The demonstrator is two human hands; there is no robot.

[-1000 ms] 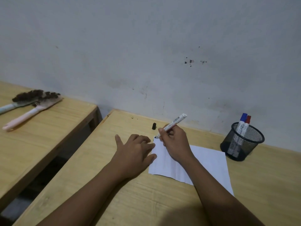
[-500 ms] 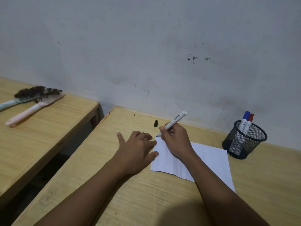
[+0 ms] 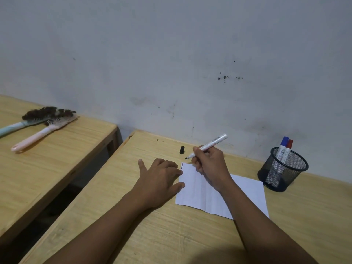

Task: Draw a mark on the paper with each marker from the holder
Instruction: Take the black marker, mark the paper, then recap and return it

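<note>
A white sheet of paper (image 3: 245, 195) lies on the wooden desk (image 3: 171, 235). My right hand (image 3: 211, 166) grips an uncapped white marker (image 3: 213, 142), its black tip just above the paper's far left corner. A short black mark (image 3: 182, 165) shows at that corner. My left hand (image 3: 160, 180) lies flat on the desk, fingers touching the paper's left edge. The marker's black cap (image 3: 182, 149) sits on the desk beyond the hands. A black mesh holder (image 3: 282, 168) at the right holds a blue-capped marker (image 3: 282, 148) and a red-capped marker (image 3: 288, 149).
A second wooden table (image 3: 47, 159) stands to the left across a dark gap, with two hairbrushes (image 3: 42, 122) on it. A grey wall (image 3: 171, 63) runs right behind both tables. Small dark specks (image 3: 160, 140) lie near the desk's far edge.
The marker tip has lifted slightly off the paper's corner, and a black mark is visible there now. The left hand stays pressed by the paper's edge.
</note>
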